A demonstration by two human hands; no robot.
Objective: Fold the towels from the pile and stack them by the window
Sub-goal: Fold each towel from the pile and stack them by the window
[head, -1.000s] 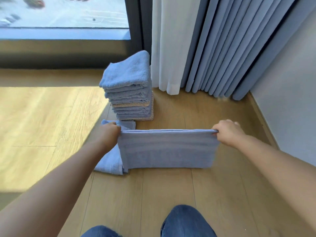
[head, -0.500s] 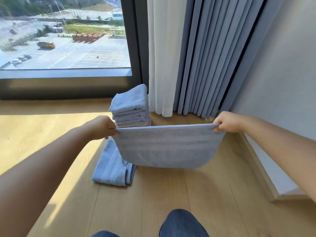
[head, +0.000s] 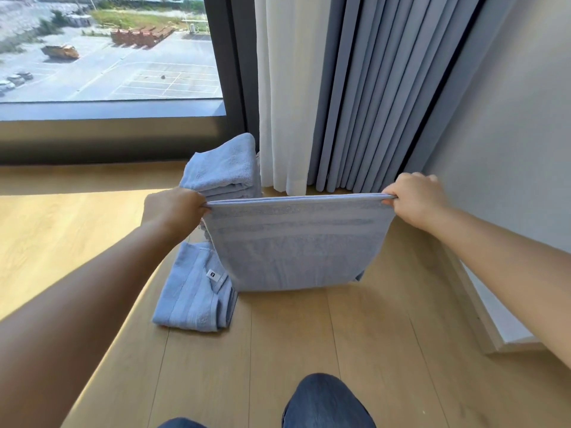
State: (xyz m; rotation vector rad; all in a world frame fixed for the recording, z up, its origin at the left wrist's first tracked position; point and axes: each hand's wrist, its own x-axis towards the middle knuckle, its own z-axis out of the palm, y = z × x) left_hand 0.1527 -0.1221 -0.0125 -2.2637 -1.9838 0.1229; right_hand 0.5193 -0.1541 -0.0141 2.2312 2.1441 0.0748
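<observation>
The doubled blue towel [head: 296, 245] hangs taut between both hands and looks clear of the floor [head: 340, 350]; a second ago it sat lower, down at the boards. The left hand [head: 174, 208] and right hand [head: 417, 199] each have their fingers [head: 390, 199] curled tight round a top corner. Raised like this, I'd say it's ready for its next fold. The finished stack [head: 222, 168] stands at 11 o'clock behind it, under the window [head: 108, 57]; another towel [head: 194, 291] lies at 8 o'clock, curtains [head: 370, 103] at 1 o'clock
</observation>
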